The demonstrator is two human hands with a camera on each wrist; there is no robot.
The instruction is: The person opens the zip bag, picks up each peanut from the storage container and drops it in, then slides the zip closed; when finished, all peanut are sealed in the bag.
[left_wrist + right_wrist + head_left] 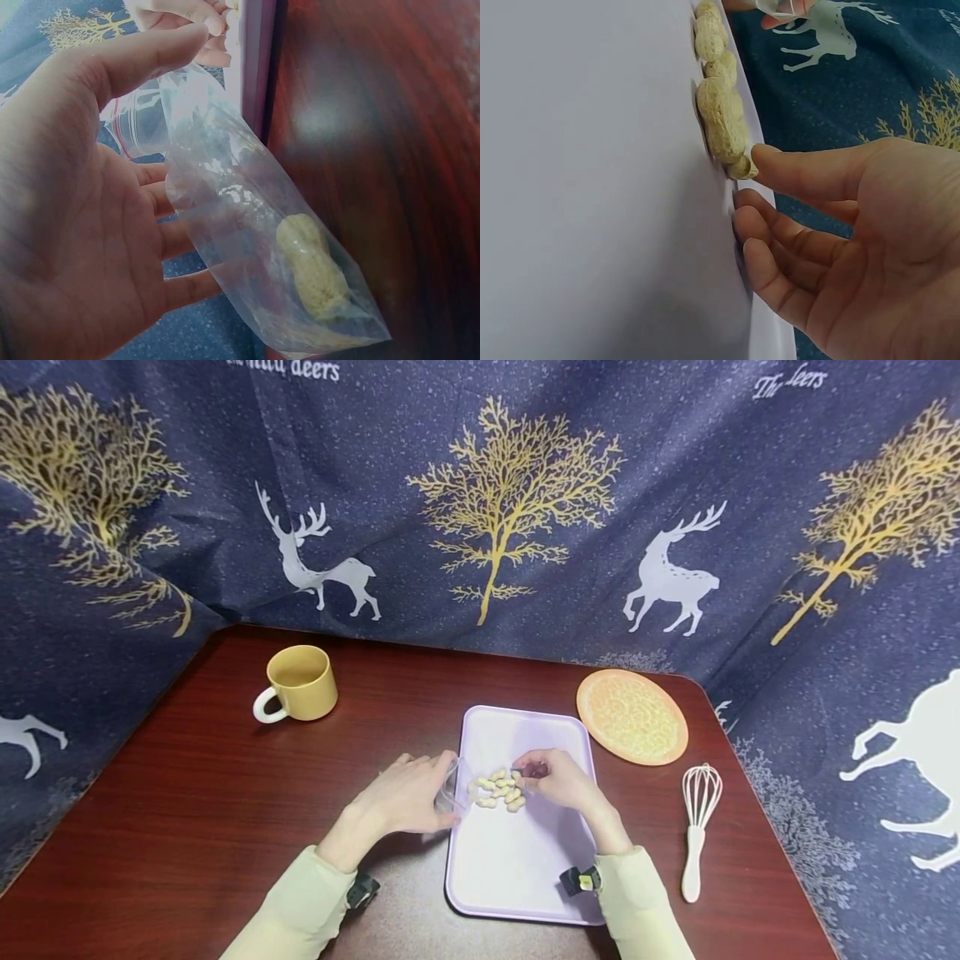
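Note:
My left hand (416, 795) holds a clear zip bag (225, 180) between thumb and fingers, beside the left edge of a pale purple tray (517, 872). Inside the bag, near its bottom, lies one peanut in its shell (311, 266). A small heap of peanuts (498, 791) rests on the tray between the two hands. Over the tray, my right hand (562, 779) reaches to the heap's right side. In the right wrist view its thumb touches or nearly touches the endmost peanut (742, 168), with a small gap to the curled index fingertip below.
A yellow mug (303, 685) with a white handle stands at the back left. Right of the tray are a round orange-rimmed mat (633, 717) and a white whisk (696, 835). A dark cloth with deer and trees hangs behind the brown table (187, 827).

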